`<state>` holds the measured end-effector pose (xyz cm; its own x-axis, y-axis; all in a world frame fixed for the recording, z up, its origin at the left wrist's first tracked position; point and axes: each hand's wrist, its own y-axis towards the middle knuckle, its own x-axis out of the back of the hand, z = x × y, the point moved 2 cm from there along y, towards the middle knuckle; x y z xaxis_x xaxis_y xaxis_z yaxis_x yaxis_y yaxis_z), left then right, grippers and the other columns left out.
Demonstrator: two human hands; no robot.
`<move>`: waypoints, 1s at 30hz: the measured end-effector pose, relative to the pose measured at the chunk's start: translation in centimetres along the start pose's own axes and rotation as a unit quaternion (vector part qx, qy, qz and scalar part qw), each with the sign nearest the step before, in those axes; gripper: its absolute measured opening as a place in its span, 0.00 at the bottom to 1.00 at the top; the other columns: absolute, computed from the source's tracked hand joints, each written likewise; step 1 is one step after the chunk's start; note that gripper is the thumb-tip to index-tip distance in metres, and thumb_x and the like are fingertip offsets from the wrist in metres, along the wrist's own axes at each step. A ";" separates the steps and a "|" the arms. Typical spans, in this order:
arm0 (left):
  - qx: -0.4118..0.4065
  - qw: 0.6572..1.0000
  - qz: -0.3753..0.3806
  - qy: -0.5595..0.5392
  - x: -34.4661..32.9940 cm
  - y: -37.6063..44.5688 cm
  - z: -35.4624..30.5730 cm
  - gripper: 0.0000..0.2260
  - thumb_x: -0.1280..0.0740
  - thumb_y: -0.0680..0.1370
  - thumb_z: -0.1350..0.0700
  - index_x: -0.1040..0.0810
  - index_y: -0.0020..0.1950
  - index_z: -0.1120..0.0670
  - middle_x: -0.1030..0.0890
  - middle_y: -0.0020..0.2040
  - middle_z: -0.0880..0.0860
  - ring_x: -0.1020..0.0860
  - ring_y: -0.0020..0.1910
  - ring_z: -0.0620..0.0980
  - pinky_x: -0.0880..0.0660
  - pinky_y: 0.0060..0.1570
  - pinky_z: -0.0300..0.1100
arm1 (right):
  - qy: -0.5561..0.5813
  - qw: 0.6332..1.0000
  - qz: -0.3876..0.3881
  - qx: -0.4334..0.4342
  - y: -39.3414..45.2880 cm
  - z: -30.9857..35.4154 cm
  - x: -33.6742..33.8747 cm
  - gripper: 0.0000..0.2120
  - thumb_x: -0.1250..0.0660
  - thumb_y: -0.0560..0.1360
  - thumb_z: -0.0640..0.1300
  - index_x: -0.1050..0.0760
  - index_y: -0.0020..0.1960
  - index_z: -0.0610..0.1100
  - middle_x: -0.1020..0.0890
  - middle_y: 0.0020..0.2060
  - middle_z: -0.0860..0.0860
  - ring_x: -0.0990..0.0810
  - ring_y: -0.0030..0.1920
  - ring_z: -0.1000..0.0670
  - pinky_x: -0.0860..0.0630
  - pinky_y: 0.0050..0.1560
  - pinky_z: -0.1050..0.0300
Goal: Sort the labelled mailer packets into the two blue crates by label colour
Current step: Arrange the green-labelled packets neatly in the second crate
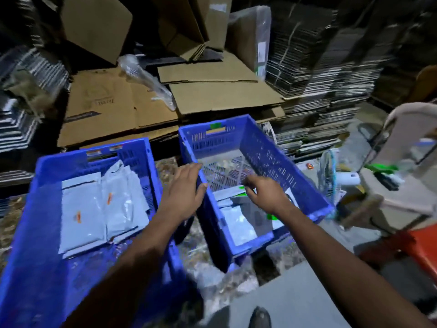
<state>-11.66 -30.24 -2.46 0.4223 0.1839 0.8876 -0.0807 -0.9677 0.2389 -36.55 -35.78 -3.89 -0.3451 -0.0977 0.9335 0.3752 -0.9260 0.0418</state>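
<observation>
Head cam, only view I've got, and it's blurry w/ motion. Two blue crates sit on the floor side by side. The left crate (151, 162) holds a spread of grey mailer packets w/ orange labels (81, 209), lying flat and overlapping, most of them toward its far end; an orange tag shows on its far rim. The right crate (283, 162) is angled a bit, w/ a green tag on its far rim, and holds grey packets w/ green labels (238, 220) bunched at its near end; its far half shows bare slotted floor.

My left hand (183, 192) is over the gap between the crates, fingers straight and together, palm down, fingertips at the right crate's left rim; it holds nothing. I cannot tell if it actually touches the rim. My right hand (264, 191) is inside the right crate above the green-label pile, fingers curled inward w/ thumb and forefinger close; a green patch shows just beside the fingertips, but blur stops me telling if anything is pinched.

Beyond the crates: flattened cardboard sheets (113, 110) laid flat, w/ a clear plastic wrap (146, 79) on top, and tall stacks of folded cartons (331, 74) at far right. An orange stool (423, 252) is near the right edge. A dark shoe (260, 317) shows at bottom centre.
</observation>
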 end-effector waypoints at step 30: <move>0.177 0.975 0.045 0.129 -3.4 -2.5 -0.6 0.32 0.45 0.81 0.49 0.54 0.81 0.54 0.55 0.82 0.51 0.57 0.80 0.50 0.54 0.77 0.53 | -0.179 0.951 0.204 0.148 7.2 -4.1 -8.3 0.14 0.38 0.76 0.53 0.28 0.57 0.48 0.18 0.51 0.46 0.18 0.51 0.39 0.22 0.47 0.51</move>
<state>-13.50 -28.38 -5.85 0.1824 0.0877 0.9793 0.2282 -0.9726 0.0446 -34.49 -43.16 -12.76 0.1767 -0.2473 0.9527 0.6596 -0.6887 -0.3011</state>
